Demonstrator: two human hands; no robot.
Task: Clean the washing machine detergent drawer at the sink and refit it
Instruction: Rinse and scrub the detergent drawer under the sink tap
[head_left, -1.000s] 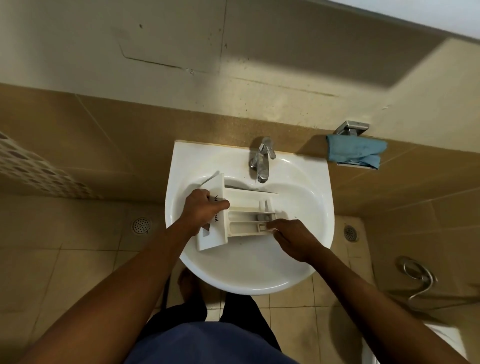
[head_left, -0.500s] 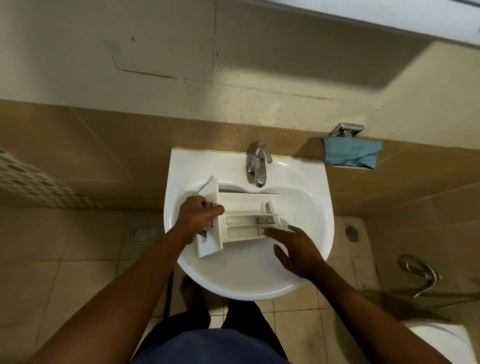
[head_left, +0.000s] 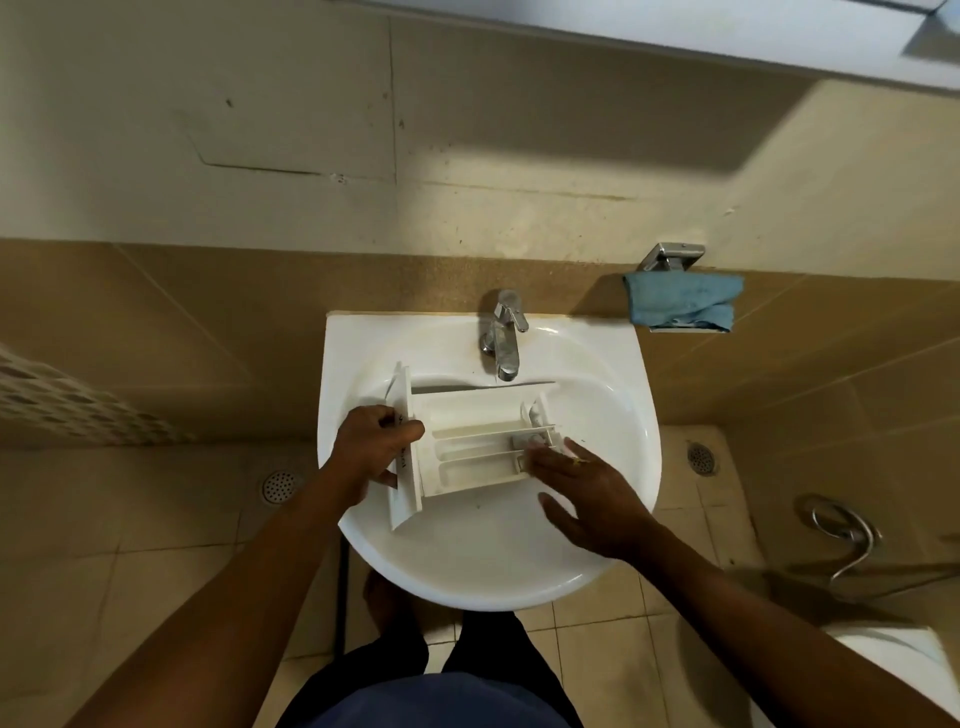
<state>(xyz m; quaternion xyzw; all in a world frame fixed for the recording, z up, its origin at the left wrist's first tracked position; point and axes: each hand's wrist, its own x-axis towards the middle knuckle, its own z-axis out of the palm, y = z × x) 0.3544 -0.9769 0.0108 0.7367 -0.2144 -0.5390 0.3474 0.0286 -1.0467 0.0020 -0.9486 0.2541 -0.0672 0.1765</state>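
Note:
The white detergent drawer (head_left: 472, 447) lies across the basin of the white sink (head_left: 483, 566), front panel to the left, compartments facing up. My left hand (head_left: 371, 447) grips the front panel, thumb over its top edge. My right hand (head_left: 587, 499) has its fingers spread and straight, with the fingertips touching the drawer's right end near the grey insert. The chrome tap (head_left: 501, 338) stands above the drawer; no water runs from it.
A blue cloth (head_left: 680, 306) hangs on a metal holder on the wall to the right of the sink. Floor drains (head_left: 280, 486) lie on both sides. A chrome hose (head_left: 847, 535) and a white fixture's edge (head_left: 893, 665) sit at the lower right.
My right hand has uncurled from the drawer's right end and spread its fingers flat. The left hand has kept its grip on the front panel. The view has tilted slightly.

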